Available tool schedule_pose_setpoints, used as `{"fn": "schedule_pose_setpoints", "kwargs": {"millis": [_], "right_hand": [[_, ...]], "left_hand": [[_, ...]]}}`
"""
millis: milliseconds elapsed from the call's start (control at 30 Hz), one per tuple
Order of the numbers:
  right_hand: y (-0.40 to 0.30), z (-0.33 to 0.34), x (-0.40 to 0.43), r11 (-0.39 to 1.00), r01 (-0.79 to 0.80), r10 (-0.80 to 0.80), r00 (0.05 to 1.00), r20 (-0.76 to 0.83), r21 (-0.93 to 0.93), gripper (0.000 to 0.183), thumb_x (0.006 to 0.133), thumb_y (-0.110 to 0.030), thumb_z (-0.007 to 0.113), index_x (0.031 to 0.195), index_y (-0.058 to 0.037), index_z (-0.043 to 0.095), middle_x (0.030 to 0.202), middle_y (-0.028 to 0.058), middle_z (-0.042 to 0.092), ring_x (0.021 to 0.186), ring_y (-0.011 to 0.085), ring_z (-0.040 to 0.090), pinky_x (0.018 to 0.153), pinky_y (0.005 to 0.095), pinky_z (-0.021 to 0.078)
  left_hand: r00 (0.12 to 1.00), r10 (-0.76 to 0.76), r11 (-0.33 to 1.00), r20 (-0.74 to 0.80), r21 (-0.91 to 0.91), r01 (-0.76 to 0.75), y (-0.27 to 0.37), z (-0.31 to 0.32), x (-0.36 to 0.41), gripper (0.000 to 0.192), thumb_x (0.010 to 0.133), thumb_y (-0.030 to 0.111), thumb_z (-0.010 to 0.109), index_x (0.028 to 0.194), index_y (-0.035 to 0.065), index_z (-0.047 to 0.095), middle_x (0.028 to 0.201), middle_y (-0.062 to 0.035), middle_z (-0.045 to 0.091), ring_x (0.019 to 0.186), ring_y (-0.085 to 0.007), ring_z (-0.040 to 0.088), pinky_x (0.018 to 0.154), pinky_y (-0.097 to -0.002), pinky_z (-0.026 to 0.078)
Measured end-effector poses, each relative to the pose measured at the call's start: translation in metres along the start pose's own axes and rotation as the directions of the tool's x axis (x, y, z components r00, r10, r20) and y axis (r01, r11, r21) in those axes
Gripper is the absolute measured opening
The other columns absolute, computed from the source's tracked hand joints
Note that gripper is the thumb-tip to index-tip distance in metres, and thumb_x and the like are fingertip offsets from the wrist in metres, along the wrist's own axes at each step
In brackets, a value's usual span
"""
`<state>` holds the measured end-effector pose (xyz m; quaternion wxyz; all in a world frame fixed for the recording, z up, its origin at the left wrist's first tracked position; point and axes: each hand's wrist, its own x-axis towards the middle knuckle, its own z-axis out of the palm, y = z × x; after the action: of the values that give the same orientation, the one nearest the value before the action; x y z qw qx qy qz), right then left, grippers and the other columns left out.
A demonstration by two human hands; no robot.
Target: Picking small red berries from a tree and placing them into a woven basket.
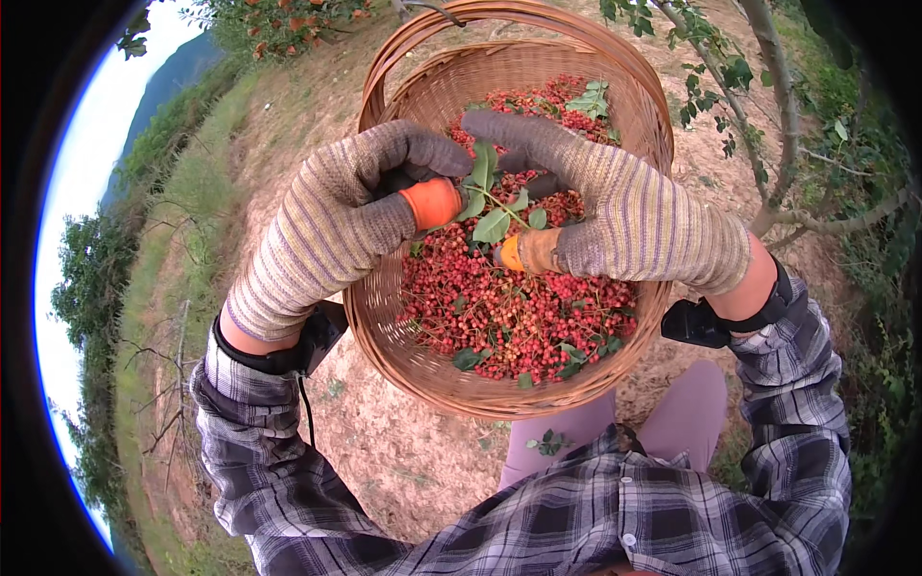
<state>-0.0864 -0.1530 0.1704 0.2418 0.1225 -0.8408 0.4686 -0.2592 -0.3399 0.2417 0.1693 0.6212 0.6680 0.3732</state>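
Observation:
A woven wicker basket [382,374] with a tall handle stands before me, holding many clusters of small red berries [490,317], likely Sichuan peppercorns, mixed with green leaves. Over it, my left hand [360,194], in a striped knit glove with an orange thumb cover, pinches a leafy green sprig [493,225] near its left end. My right hand [612,205], gloved alike, is on the sprig's other side. Its thumb, in a worn orange cover with a dark tip, is apart from the curled fingers, and berries show between them. The palms of both hands are hidden.
A branching tree [781,108] rises close on the right, its lower limb [850,223] near my right forearm. Dry bare twigs [180,367] stick up at left. The ground [403,461] is sloping soil. My knees [684,410] are below the basket, with a leaf sprig [549,442] there.

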Motion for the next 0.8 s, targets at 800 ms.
{"fn": "schedule_pose_setpoints", "kwargs": {"millis": [800], "right_hand": [[-0.024, -0.049, -0.041, 0.917, 0.04, -0.098, 0.987, 0.128, 0.396, 0.032, 0.089, -0.024, 0.075, 0.104, 0.0043, 0.072, 0.094, 0.0112, 0.073, 0.084, 0.0209, 0.07, 0.074, 0.0338, 0.0558]], "left_hand": [[0.866, 0.196, 0.72, 0.459, 0.533, -0.445, -0.022, -0.024, 0.044, 0.058, 0.076, -0.005, 0.067, 0.132, 0.0064, 0.06, 0.124, -0.0194, 0.065, 0.121, -0.0337, 0.061, 0.1, -0.0403, 0.05]]}}
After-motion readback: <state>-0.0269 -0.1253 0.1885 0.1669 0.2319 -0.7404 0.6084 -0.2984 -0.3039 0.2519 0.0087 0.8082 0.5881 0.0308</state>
